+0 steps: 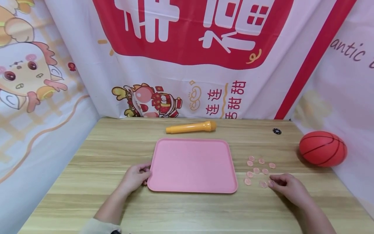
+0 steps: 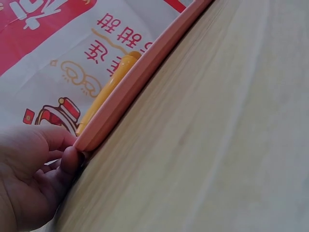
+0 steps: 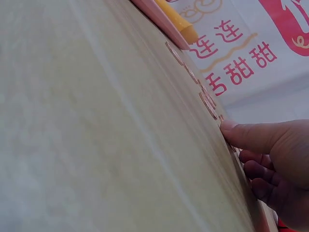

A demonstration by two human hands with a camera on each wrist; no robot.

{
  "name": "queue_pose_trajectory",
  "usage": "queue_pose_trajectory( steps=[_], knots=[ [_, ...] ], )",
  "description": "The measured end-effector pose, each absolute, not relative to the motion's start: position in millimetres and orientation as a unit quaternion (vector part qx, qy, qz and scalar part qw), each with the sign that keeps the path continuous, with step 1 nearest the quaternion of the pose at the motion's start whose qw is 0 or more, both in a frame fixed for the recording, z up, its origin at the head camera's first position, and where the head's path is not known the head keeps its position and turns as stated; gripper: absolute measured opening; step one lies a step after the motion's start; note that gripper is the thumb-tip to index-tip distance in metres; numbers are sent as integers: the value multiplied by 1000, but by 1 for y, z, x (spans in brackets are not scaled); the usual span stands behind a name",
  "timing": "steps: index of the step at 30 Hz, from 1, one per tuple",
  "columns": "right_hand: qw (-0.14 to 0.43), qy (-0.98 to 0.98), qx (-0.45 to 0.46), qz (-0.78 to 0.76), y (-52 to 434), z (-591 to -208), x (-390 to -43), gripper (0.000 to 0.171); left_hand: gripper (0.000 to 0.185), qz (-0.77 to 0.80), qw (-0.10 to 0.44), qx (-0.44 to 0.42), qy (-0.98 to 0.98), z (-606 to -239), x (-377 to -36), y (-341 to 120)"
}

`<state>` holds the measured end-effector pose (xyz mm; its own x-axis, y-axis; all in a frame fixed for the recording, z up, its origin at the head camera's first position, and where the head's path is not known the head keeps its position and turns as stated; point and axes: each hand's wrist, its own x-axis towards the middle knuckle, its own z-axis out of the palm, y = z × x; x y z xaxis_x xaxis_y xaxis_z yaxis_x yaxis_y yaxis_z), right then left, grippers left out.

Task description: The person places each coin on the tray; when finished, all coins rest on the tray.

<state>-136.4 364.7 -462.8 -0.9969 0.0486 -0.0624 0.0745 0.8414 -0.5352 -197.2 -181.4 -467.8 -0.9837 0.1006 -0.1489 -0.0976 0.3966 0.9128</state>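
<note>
While I look down from the head view, my left hand (image 1: 135, 178) rests with curled fingers against the near left corner of the flat pink plastic tray (image 1: 193, 164) on the wooden bench (image 1: 96, 152), and my right hand (image 1: 287, 187) touches the nearest of the small round pink discs (image 1: 257, 170) scattered just right of the tray. Beyond the tray lies a yellow plastic toy microphone (image 1: 191, 127); an orange rubber basketball (image 1: 322, 149) sits far right. At my left wrist, my fingers (image 2: 67, 162) press the tray's corner (image 2: 96, 135). At my right wrist, my thumb (image 3: 246, 135) presses down beside the discs (image 3: 207, 104), fingers loosely curled.
</note>
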Motion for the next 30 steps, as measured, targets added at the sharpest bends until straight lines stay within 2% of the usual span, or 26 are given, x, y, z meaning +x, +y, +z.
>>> queue_pose_trajectory(
  steps=[12,20,25,30],
  knots=[
    [44,957,38,-284,362,-458,-140,38,45,534,71,0,843,-470,-200,-181],
    [20,949,24,-314,358,-459,-140,25,45,536,67,1,842,-472,-202,-181],
    [30,926,42,-373,342,-452,-148,34,45,539,69,-4,839,-473,-201,-182],
    [80,871,37,-483,308,-436,-163,47,45,543,68,-4,837,-473,-203,-182]
  ],
)
